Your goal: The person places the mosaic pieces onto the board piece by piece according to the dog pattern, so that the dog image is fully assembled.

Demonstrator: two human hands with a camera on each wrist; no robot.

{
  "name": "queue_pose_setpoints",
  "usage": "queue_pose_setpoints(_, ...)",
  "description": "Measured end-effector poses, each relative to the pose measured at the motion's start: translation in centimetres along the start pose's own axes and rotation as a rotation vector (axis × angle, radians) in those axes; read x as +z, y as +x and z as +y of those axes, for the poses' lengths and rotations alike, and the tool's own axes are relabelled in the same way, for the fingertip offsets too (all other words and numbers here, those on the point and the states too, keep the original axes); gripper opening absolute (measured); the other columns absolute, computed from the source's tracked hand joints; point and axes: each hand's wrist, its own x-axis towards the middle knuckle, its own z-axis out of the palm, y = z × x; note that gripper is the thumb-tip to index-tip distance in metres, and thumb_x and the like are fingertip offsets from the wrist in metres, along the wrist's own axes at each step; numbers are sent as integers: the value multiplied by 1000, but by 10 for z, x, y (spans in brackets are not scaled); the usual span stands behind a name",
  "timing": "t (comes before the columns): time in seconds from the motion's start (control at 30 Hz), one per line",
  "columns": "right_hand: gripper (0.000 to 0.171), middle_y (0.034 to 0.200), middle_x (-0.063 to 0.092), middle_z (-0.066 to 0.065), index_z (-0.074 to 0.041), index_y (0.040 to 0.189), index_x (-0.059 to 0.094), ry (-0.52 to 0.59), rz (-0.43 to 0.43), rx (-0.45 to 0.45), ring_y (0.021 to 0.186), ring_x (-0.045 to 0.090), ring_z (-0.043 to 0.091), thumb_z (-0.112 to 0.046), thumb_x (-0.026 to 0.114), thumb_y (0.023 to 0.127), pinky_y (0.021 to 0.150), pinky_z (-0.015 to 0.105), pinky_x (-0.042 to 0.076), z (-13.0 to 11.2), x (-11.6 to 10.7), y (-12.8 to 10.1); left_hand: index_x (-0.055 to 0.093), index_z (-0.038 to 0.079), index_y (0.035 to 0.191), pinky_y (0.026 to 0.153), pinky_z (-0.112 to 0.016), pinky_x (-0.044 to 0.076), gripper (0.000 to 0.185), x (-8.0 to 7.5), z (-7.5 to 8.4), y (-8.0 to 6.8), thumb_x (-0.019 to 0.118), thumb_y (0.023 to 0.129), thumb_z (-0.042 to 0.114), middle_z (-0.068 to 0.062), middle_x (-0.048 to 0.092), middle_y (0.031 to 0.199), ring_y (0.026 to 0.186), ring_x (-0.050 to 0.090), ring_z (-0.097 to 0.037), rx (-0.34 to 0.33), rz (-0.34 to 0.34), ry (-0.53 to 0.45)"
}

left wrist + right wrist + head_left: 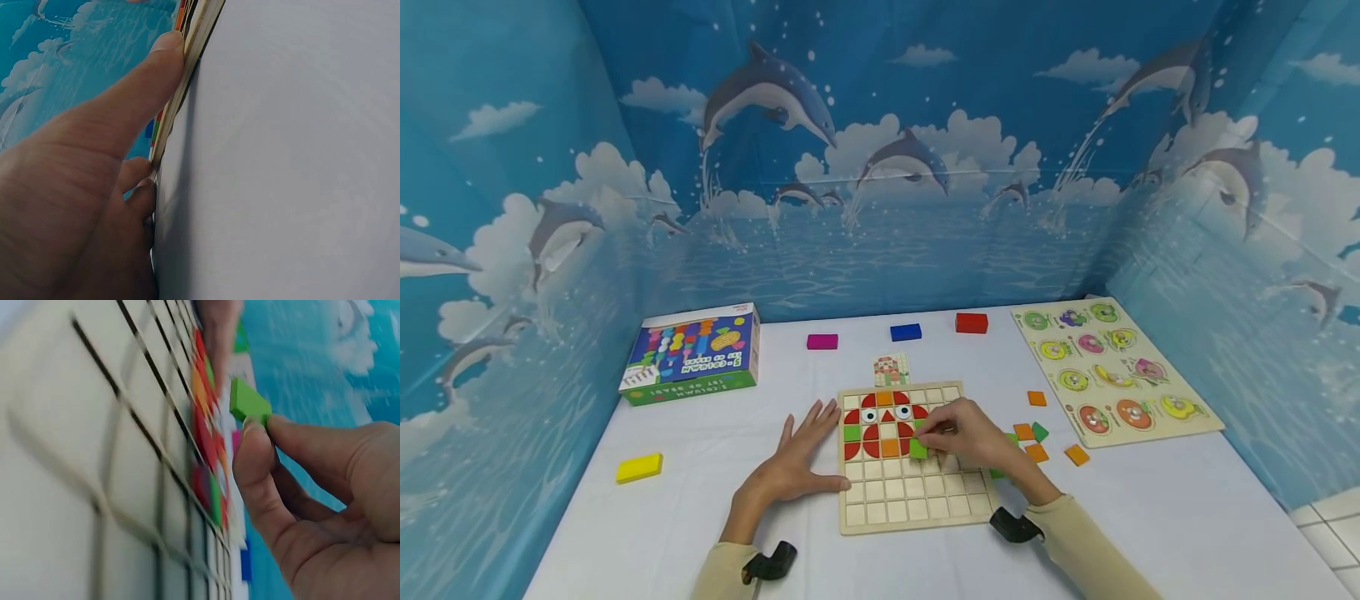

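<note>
Head view: wooden grid board (917,492) flat on white desk (700,492), near front edge. Top three rows partly filled with tiles forming a face-like pattern: red rounded pieces, two eye tiles, orange and green squares. Lower rows of grid bare, so judged well under half filled; exact tile count not legible.

Right hand (970,437) over middle of board, fingers (256,462) pinching green square tile (249,402) between thumb and forefinger. Tile held just above, or at, a cell on third row beside orange tile; whether seated or lifted could not be told from head view. Right wrist view: tile tilted, apart from grid surface, so judged not yet placed.

Left hand (801,462) flat on desk, fingers straight and spread, thumb (164,56) against left edge of board, bracing it. Nothing held.

Remaining supply: loose tiles (1036,433) on desk right of board, orange and green, one orange piece farther back. Number left looked small against bare cells, though some possibly hidden behind right hand.

Small pattern card (891,369) just behind board, presumably the reference picture; detail too small to read.

Elsewhere on desk: boxed game (692,354) back left, yellow block (639,467) front left, magenta block (822,341), blue block (906,332) and red block (972,322) along back, fruit peg puzzle (1112,371) on right.
</note>
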Motion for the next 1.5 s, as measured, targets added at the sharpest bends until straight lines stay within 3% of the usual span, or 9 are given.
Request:
queue_pose_setpoints(0.27, 7, 82, 76, -3, -7, 93, 84, -100, -13, -50, 68, 63, 4, 0, 82, 94, 65, 22, 60, -9, 36, 11, 29, 15, 172, 131, -64, -12, 117, 1, -1, 0, 94, 81, 46, -5, 18, 181, 168, 1, -34, 24, 15, -30)
queue_pose_setpoints(0.7, 10, 83, 70, -5, -7, 91, 85, -177, -20, -78, 74, 56, 5, 2, 82, 93, 64, 21, 54, -13, 47, 12, 27, 16, 173, 132, -61, -12, 118, 0, 1, 0, 94, 81, 47, -2, 16, 182, 169, 0, -30, 5, -4, -5)
queue_pose_setpoints(0.97, 8, 88, 66, -4, -5, 89, 87, -233, -42, -77, 81, 59, 5, 2, 85, 90, 68, 21, 56, -16, 48, 10, 28, 17, 172, 132, -61, -13, 117, 0, 1, 1, 95, 81, 46, 0, 17, 181, 169, 0, -28, -6, 3, -13)
queue_pose_setpoints(1.17, 7, 90, 67, -4, -4, 94, 87, -239, -65, -66, 83, 59, 3, 2, 84, 91, 70, 20, 57, -17, 49, 9, 25, 24, 173, 133, -55, -15, 119, 5, -8, 3, 94, 80, 49, 8, 12, 181, 168, -4, -20, -20, 5, -3)
queue_pose_setpoints(1.4, 17, 101, 74, -3, -10, 111, 87, -306, -100, -90, 91, 61, 7, -8, 84, 94, 82, 25, 58, -17, 34, 5, 29, 16, 172, 131, -64, -14, 117, 1, -2, -1, 94, 80, 49, -5, 17, 181, 168, 1, -33, 30, 19, -39)
queue_pose_setpoints(1.5, 20, 102, 76, -1, -10, 115, 85, -311, -81, -137, 91, 62, 10, -9, 84, 95, 81, 27, 58, -14, 18, 2, 29, 16, 172, 131, -63, -14, 118, 3, -3, -2, 93, 80, 51, -4, 17, 182, 168, 0, -32, 38, 23, -38)
